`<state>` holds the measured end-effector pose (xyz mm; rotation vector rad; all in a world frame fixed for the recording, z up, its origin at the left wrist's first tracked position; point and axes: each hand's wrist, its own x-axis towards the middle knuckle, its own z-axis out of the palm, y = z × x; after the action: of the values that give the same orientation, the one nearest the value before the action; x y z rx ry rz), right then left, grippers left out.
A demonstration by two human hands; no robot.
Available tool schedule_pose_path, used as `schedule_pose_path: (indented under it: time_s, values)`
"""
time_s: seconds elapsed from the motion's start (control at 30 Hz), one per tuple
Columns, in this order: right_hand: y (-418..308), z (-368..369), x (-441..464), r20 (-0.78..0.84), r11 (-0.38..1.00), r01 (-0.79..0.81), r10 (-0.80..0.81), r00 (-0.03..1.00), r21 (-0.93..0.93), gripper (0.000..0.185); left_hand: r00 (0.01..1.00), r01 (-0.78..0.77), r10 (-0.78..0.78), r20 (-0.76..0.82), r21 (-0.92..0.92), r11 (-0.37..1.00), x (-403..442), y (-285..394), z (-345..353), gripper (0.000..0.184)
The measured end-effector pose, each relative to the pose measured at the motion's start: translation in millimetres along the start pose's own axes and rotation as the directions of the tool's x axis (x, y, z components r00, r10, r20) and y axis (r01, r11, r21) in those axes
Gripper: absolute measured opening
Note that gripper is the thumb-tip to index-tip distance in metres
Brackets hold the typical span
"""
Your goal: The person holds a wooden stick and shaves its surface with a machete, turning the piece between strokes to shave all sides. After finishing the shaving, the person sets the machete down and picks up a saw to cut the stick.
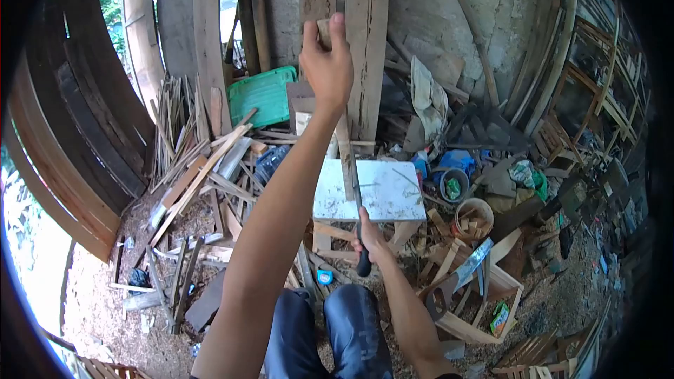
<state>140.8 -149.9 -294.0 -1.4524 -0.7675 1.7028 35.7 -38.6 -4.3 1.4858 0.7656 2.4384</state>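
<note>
My left hand (328, 63) is raised high, its fingers wrapped round the upper end of a narrow wooden strip (345, 158). The strip slants down to the white board (393, 193), its lower end over the board's left part. My right hand (371, 238) grips the black handle of a long-bladed knife (364, 263) near the board's front edge. The blade points up and lies against or just beside the strip's right side; I cannot tell if they touch.
A handsaw (467, 270) rests on a wooden crate (516, 309) at the right. Beyond it stands a bucket of wood pieces (474, 219). A blue tape measure (324, 277) lies before the board. Scrap wood (203, 175) and a green crate (263, 97) are at the left.
</note>
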Motion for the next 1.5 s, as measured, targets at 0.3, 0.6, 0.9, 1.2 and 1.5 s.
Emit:
schedule_pose_path:
  time_s: [0.3,0.6,0.9,1.2,1.5]
  values:
    - [19.6,-3.9,2.8,0.037,0.981,-0.171,0.169,0.985,0.089,0.067,1.000,0.011,-0.011,0.007,-0.039,0.999,13.2,-20.9,-19.7,0.039]
    - [34.7,-9.8,-5.8,-0.070,0.996,-0.027,0.021,0.997,-0.086,0.066,0.998,0.046,-0.044,0.033,-0.057,0.997,7.5,-13.8,-0.4,0.040]
    - [51.3,-19.5,-8.0,-0.044,0.991,-0.088,0.084,0.996,-0.103,0.064,0.999,0.046,-0.046,0.010,-0.054,0.997,19.2,-23.0,-13.6,0.037]
    - [7.1,-28.0,-33.0,-0.045,0.987,0.000,-0.007,0.999,-0.160,0.060,0.893,0.400,-0.333,0.302,-0.197,0.895,21.6,-0.6,-32.2,0.033]
    - [-69.4,12.3,-67.8,0.075,0.973,0.183,-0.173,0.982,-0.144,0.064,0.906,0.395,-0.281,0.318,-0.392,0.831,21.6,-4.4,-26.4,0.032]
